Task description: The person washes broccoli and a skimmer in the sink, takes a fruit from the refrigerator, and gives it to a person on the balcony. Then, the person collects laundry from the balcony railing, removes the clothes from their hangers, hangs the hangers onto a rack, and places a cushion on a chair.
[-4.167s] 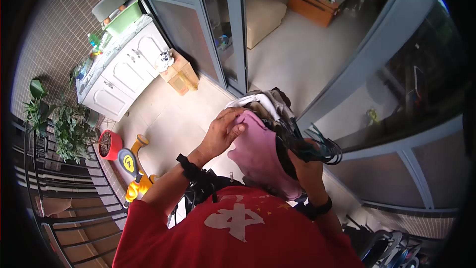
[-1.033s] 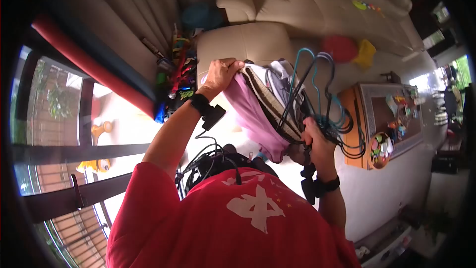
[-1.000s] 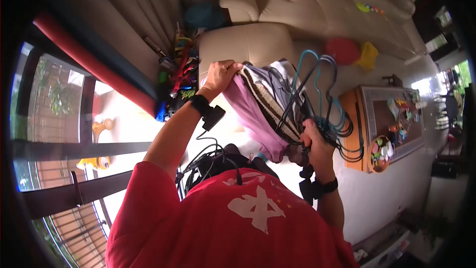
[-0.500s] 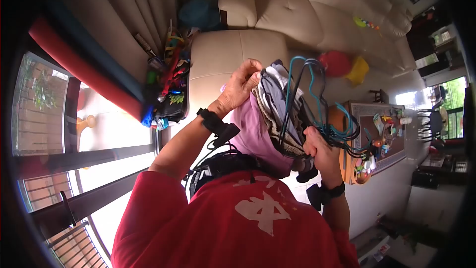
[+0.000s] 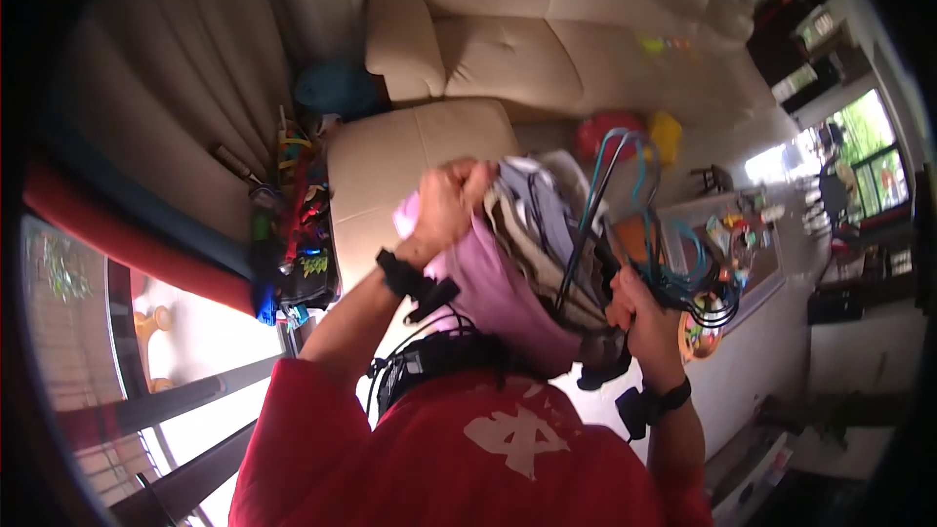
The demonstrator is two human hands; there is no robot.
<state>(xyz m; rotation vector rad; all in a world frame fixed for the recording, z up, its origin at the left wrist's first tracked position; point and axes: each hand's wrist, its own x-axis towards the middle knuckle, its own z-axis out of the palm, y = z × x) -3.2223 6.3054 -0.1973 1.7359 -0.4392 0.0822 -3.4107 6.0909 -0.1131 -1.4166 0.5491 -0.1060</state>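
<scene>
Several crossing hangers (image 5: 673, 288), gripped in my right fingers (image 5: 624, 287), could snag the pink garment (image 5: 488, 283) my left fingers (image 5: 473, 176) clutch.

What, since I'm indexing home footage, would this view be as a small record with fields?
setting: room with a beige sofa and matching footstool
left hand: pinches the upper edge of the pink garment, hand at
right hand: closed on the hangers, hand at
other clothes: white, grey and tan pieces beside the pink one
hanger colours: teal and dark
far right: low table with small items on top
image quality: somewhat blurred
</scene>
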